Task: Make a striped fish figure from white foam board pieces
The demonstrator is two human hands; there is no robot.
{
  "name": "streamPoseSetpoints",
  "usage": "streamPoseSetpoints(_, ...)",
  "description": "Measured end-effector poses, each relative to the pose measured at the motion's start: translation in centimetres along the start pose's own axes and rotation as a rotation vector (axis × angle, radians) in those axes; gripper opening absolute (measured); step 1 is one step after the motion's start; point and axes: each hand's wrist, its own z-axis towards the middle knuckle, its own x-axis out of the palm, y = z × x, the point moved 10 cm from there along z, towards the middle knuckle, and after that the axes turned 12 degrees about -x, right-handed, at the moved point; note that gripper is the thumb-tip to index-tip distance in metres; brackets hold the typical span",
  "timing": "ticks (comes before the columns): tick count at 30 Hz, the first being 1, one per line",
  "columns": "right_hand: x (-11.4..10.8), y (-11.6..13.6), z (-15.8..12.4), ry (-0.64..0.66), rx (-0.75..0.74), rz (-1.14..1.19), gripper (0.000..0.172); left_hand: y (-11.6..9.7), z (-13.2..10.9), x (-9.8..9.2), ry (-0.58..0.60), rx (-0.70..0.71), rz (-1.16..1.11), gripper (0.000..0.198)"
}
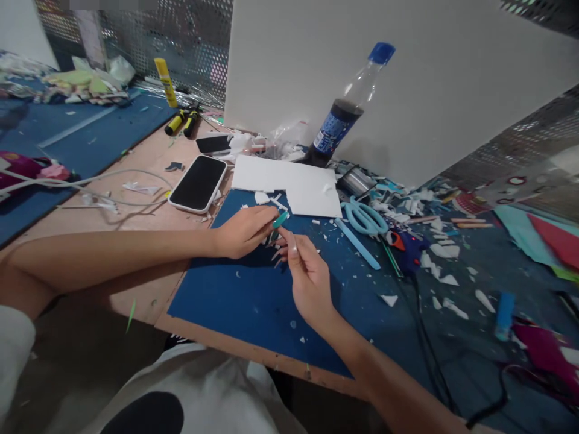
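Observation:
Near the middle of the blue mat [226,295], my left hand [246,232] and my right hand [310,271] meet at the fingertips. A small green piece [280,220] shows at the fingers of my left hand, which are pressed together around it. The fingers of my right hand are curled close to its lower side, with the thumb on top; whatever they pinch is too small to make out. Just beyond the hands lies a white foam board [312,190] with a notch cut in its near edge, and white scraps beside it.
A phone [198,184] lies at the left. Behind the board a cola bottle [335,129] leans right. Blue scissors [365,217], a light blue strip [358,244] and a glue gun [409,250] with a black cable are at the right, among many foam scraps.

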Motion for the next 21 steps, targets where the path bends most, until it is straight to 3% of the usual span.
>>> streamPoseSetpoints(8, 0.8, -0.4, -0.4, 0.063, 0.028, 0.022, 0.036, 0.7, 0.3, 0.2, 0.072, -0.057, -0.128, 0.019)
streamPoseSetpoints(21, 1.1, 0.0, -0.2, 0.089, 0.017, 0.013, 0.041, 2.2, 0.7, 0.4, 0.106, -0.189, -0.306, 0.035)
